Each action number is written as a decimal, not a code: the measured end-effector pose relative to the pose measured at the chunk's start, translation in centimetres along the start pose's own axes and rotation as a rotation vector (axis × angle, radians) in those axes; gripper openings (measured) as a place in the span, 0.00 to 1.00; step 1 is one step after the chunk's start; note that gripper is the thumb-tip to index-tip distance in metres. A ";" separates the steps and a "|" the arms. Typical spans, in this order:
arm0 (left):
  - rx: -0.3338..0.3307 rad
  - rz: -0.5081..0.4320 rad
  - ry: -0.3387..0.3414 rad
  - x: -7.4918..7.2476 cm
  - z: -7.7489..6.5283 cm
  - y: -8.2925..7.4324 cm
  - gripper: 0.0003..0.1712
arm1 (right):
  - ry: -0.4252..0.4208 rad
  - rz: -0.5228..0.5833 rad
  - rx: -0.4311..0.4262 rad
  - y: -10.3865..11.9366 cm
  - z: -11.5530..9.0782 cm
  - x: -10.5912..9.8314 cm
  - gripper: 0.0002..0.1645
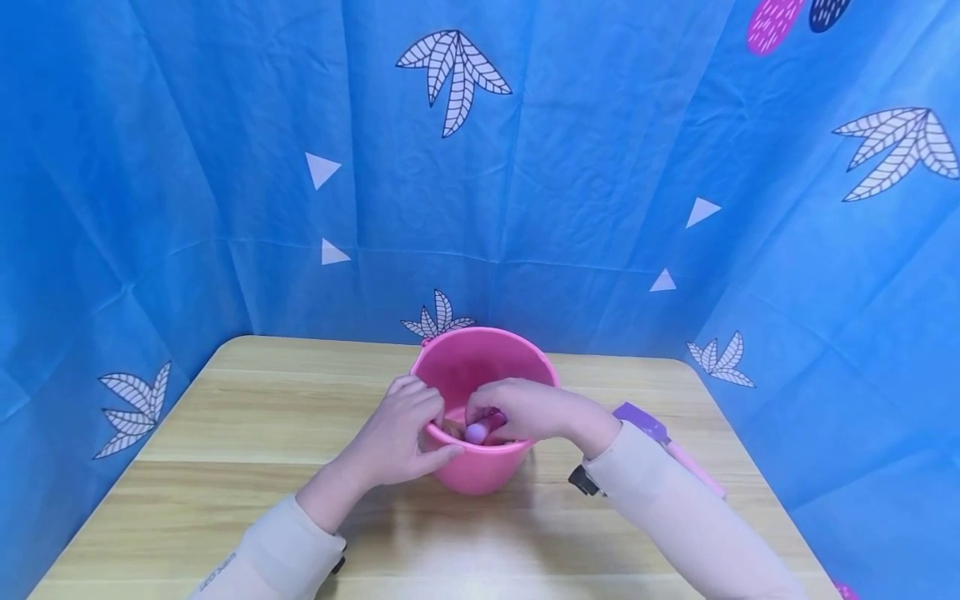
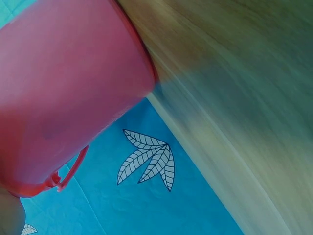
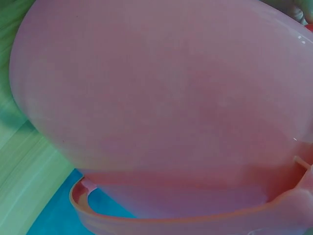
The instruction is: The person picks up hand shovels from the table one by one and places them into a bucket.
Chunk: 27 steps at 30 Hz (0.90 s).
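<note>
A pink bucket [image 1: 480, 477] stands upright on the wooden table in the head view. My left hand [image 1: 397, 429] grips its near-left rim, the thumb outside and the other fingers reaching over the edge. My right hand [image 1: 517, 408] is down inside the bucket with its fingers curled round a dark pink stick-shaped thing with a rounded lilac end [image 1: 476, 432]. The hand and rim hide the rest of that thing. In the left wrist view, the bucket's wall [image 2: 68, 83] fills the upper left. The right wrist view shows the wall and handle [image 3: 171, 223] up close.
To the right, partly behind my right sleeve, lies a small shovel-like tool with a purple blade [image 1: 641, 421] and a pink handle [image 1: 697, 469]. Blue patterned cloth [image 1: 510, 167] hangs behind the wooden table [image 1: 300, 392] and along its sides.
</note>
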<state>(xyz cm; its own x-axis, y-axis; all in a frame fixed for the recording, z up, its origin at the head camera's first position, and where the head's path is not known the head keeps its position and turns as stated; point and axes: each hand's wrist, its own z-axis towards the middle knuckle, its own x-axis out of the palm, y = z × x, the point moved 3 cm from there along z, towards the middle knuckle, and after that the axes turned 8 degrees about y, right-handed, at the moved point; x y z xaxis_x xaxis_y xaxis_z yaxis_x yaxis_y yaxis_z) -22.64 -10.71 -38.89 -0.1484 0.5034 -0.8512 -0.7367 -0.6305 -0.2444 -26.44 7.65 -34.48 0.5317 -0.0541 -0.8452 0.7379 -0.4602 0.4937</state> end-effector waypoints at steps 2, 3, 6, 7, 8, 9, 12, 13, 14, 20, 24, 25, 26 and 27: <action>0.000 0.001 0.001 0.0 0.0 0.0 0.21 | 0.015 -0.009 -0.016 0.0 0.2 0.0 0.14; 0.000 0.002 0.002 0.0 0.0 0.0 0.21 | 0.022 -0.017 -0.024 0.0 0.2 0.1 0.14; -0.002 0.005 0.006 0.1 -0.1 0.0 0.21 | 0.040 -0.021 -0.034 0.0 0.4 0.1 0.14; -0.002 0.006 0.006 0.1 -0.1 0.0 0.21 | 0.046 -0.019 -0.035 -0.1 0.4 0.2 0.14; -0.002 0.007 0.006 0.1 -0.1 0.0 0.21 | 0.052 -0.017 -0.034 -0.1 0.4 0.2 0.14; -0.002 0.009 0.006 0.1 -0.1 0.0 0.21 | 0.058 -0.014 -0.031 -0.1 0.4 0.2 0.14; -0.001 0.008 0.004 0.1 -0.1 0.0 0.21 | 0.071 -0.005 -0.019 0.0 0.3 0.2 0.15; -0.001 0.008 0.003 0.1 -0.1 0.0 0.22 | 0.074 -0.002 -0.016 0.0 0.3 0.2 0.15; 0.000 0.007 0.003 0.1 -0.1 0.0 0.22 | 0.078 0.002 -0.011 0.0 0.3 0.2 0.15; -0.002 0.003 0.007 0.1 -0.1 -0.1 0.22 | 0.083 0.015 0.002 0.0 0.2 0.2 0.15; -0.005 -0.003 0.007 0.1 -0.1 0.0 0.22 | 0.074 0.024 -0.003 0.0 0.2 0.2 0.14; -0.005 -0.004 0.007 0.1 -0.2 0.0 0.22 | 0.073 0.027 -0.004 -0.1 0.2 0.2 0.14; -0.004 -0.005 0.006 0.1 -0.2 0.0 0.21 | 0.072 0.029 -0.006 -0.1 0.2 0.2 0.14; -0.001 -0.008 0.005 0.1 -0.2 -0.1 0.21 | 0.070 0.031 -0.006 -0.2 0.1 0.1 0.14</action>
<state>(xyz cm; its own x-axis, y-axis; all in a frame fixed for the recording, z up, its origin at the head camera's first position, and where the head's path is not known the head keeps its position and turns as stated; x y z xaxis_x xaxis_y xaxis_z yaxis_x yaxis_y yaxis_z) -22.51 -10.73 -39.00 -0.1392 0.5051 -0.8518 -0.7373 -0.6271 -0.2513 -26.54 7.62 -34.70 0.5817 -0.0059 -0.8134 0.7232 -0.4540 0.5204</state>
